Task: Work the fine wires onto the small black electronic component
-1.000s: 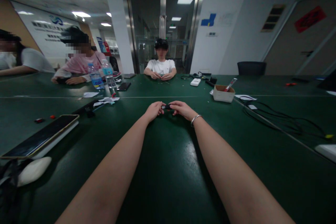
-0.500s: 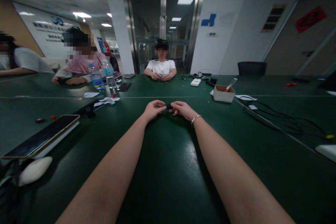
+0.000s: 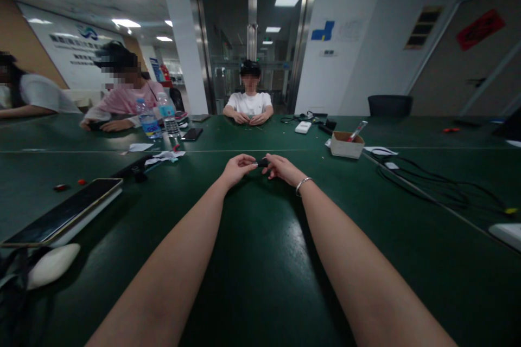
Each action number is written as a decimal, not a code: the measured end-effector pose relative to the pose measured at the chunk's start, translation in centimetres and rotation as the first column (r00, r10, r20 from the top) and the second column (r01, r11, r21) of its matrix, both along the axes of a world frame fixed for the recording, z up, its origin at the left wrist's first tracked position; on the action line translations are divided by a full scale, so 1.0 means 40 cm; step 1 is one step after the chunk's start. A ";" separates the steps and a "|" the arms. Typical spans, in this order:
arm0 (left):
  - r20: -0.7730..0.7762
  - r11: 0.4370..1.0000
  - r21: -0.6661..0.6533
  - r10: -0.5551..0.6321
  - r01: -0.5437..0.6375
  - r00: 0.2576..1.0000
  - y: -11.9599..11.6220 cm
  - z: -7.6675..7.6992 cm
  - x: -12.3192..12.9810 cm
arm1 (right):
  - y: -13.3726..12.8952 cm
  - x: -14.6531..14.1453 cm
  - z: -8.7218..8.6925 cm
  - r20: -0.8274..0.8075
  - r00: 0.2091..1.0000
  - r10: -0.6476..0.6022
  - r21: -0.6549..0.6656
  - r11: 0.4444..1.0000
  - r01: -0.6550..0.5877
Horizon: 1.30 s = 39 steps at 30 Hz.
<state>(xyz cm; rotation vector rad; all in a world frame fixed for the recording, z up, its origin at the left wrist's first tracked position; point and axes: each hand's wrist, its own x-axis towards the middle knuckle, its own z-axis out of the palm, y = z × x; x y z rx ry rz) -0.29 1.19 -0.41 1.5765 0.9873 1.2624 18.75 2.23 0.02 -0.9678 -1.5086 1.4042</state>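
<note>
A small black object [image 3: 261, 163] is held between my two hands above the middle of the dark green table [image 3: 260, 260]. My left hand [image 3: 239, 169] pinches its left end, where a small pale or shiny tip shows. On its right end, my right hand [image 3: 284, 168] has thumb and index finger closed, with the other fingers curled loosely below. A silver bangle [image 3: 304, 186] is round my right wrist. The object is too small to identify.
A phone on a white box [image 3: 67, 211] lies at left, near a white mouse-like object [image 3: 54, 266]. Two water bottles [image 3: 167, 115] stand beyond. At right are an open box [image 3: 347, 145] and black cables [image 3: 431, 179]. Three people sit around the table.
The fingers of my right hand have shifted slightly upward on the black object, and more of it shows between my hands. My left hand still grips it.
</note>
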 end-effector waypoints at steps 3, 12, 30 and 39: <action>0.000 1.000 -0.005 0.001 -0.001 1.000 -0.001 0.001 -0.001 | 0.001 0.005 -0.001 0.001 0.998 0.055 0.023 0.998 -0.055; -0.012 1.000 0.000 -0.007 0.007 1.000 -0.001 0.001 -0.002 | 0.013 -0.001 -0.008 0.020 1.000 0.023 0.012 1.000 -0.023; 0.022 0.998 -0.060 0.036 -0.034 0.999 0.001 -0.001 0.000 | -0.011 0.010 0.004 -0.063 0.997 0.038 0.036 0.999 -0.036; 0.015 0.996 -0.078 0.046 -0.045 0.999 -0.002 0.001 0.001 | -0.010 0.012 0.004 -0.078 0.997 0.022 0.021 1.000 -0.020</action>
